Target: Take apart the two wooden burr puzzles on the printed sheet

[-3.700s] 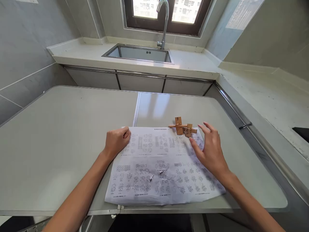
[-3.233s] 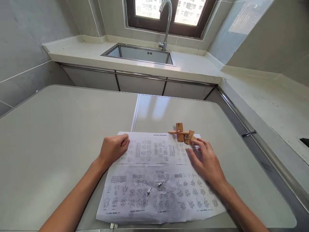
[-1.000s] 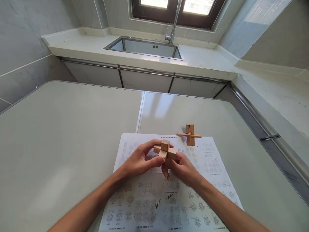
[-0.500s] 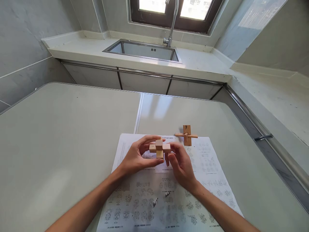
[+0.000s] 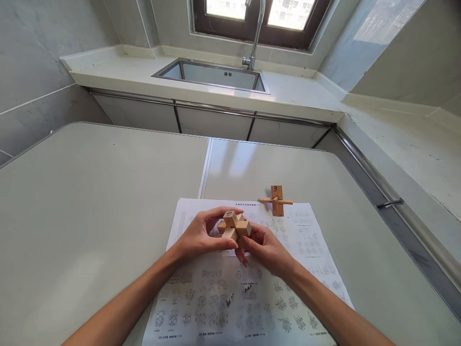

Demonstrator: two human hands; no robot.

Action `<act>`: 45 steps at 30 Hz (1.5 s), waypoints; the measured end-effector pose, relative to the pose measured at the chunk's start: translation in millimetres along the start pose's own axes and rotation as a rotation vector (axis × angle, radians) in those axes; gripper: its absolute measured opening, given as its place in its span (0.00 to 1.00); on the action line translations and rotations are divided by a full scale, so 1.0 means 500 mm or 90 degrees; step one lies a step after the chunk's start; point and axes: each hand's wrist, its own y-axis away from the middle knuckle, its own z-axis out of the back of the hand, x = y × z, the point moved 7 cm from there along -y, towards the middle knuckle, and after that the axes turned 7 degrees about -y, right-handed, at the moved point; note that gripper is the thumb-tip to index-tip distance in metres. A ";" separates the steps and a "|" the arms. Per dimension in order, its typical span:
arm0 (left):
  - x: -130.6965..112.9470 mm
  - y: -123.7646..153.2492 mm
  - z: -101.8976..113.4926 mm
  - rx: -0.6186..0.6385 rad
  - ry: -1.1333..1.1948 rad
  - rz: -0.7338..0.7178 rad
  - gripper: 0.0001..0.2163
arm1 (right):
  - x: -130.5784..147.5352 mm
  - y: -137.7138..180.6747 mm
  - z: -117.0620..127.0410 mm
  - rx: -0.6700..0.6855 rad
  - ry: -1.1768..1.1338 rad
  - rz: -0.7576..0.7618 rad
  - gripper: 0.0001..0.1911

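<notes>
A wooden burr puzzle (image 5: 235,227) of interlocking square blocks is held above a printed sheet, a mark showing on its upper block. My left hand (image 5: 206,230) grips it from the left, with fingers behind and the thumb along its lower front. From the right, my right hand (image 5: 262,244) has its thumb and fingers closed at the puzzle's right block. Some fingertips are hidden behind the wood. Beyond the right hand lies a second wooden puzzle (image 5: 276,201), cross-shaped, with a flat marked piece and a thin crossing stick.
The printed sheet (image 5: 201,288), covered with small diagrams, lies under both hands on a pale table (image 5: 90,202) with a seam. Behind it are a counter (image 5: 118,69) with a sink (image 5: 212,76), a faucet (image 5: 252,57) and a window. A metal rail (image 5: 367,166) runs along the right.
The burr puzzle has turned in my hands, so its marked block now faces up and other faces show. My right hand has shifted slightly left and down, closing its fingers at the puzzle.
</notes>
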 end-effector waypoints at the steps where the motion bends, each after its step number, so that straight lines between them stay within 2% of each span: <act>1: -0.002 0.000 -0.001 0.007 -0.005 -0.003 0.31 | -0.001 0.000 -0.003 0.010 0.004 -0.009 0.19; 3: -0.009 0.001 -0.003 0.017 -0.025 -0.016 0.31 | -0.001 0.000 -0.002 0.003 0.011 -0.012 0.18; 5: -0.017 0.001 -0.002 0.007 -0.070 -0.037 0.31 | -0.001 0.000 0.007 -0.041 0.006 0.002 0.18; 10: -0.036 0.001 0.008 -0.100 -0.241 -0.088 0.30 | 0.004 0.005 0.037 -0.184 0.044 0.087 0.19; 12: -0.040 0.001 0.008 -0.119 -0.269 -0.091 0.30 | 0.007 0.007 0.041 -0.214 0.072 0.106 0.19; 20: -0.036 0.003 0.011 -0.110 -0.285 -0.052 0.30 | 0.028 0.008 0.026 -0.190 0.077 0.128 0.16; 24: -0.032 0.004 0.018 -0.128 -0.285 -0.041 0.29 | 0.033 0.009 0.021 -0.157 0.176 0.139 0.15; 29: -0.029 0.001 0.022 -0.122 -0.279 -0.031 0.27 | 0.039 0.015 0.032 -0.194 0.267 0.171 0.13; 33: -0.023 0.001 0.020 -0.098 -0.270 -0.014 0.27 | 0.040 0.014 0.035 -0.200 0.245 0.178 0.13; 40: -0.033 0.004 0.020 -0.153 -0.277 -0.023 0.27 | 0.042 0.012 0.025 -0.193 0.201 0.198 0.11; 45: -0.031 0.000 0.005 -0.103 -0.234 -0.030 0.26 | 0.035 0.014 0.030 -0.204 0.183 0.195 0.11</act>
